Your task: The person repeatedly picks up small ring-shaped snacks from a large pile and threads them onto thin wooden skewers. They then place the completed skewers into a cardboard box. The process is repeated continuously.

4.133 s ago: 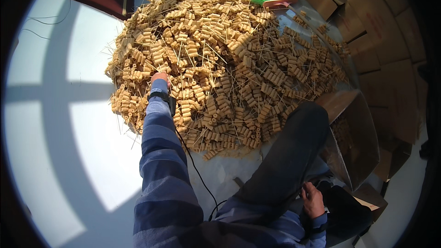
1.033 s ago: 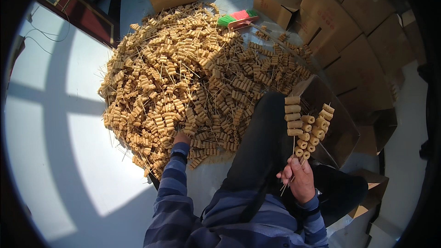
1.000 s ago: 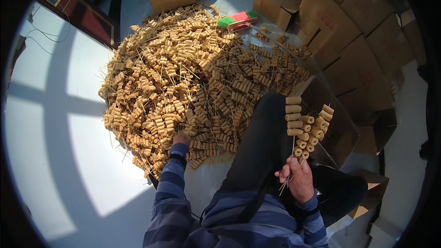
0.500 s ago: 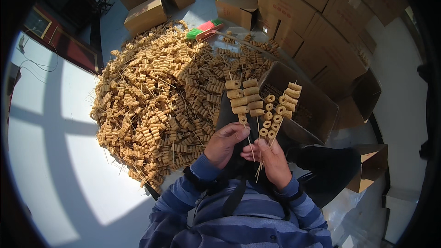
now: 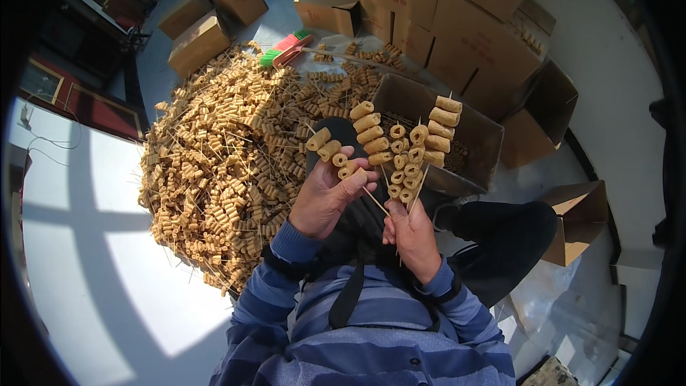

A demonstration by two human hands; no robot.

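Note:
My left hand (image 5: 323,196) is closed on a skewer (image 5: 329,150) threaded with several tan, hollow, roll-shaped pieces, its fingers pressed against the lower pieces. That skewer tilts up to the left, and its bare end slants down toward my other hand. My right hand (image 5: 414,237) grips the bare sticks of a bunch of skewers (image 5: 437,132), whose rolls fan out above the fist. How many sticks it holds is hidden by the fingers. A large heap of the same skewers (image 5: 214,171) lies on the left, beside my knee.
Beyond my hands stands an open box (image 5: 486,146) with skewers inside. A broom (image 5: 289,50) with green and red bristles lies at the heap's far edge. Stacked cartons (image 5: 471,43) rise at the far right, more cartons (image 5: 199,43) stand far left, and an open carton (image 5: 577,221) sits near my right leg.
My left hand has moved left, away from the right hand, and its skewer has tipped over to the left. The right hand keeps its bunch. The whole view has shifted slightly.

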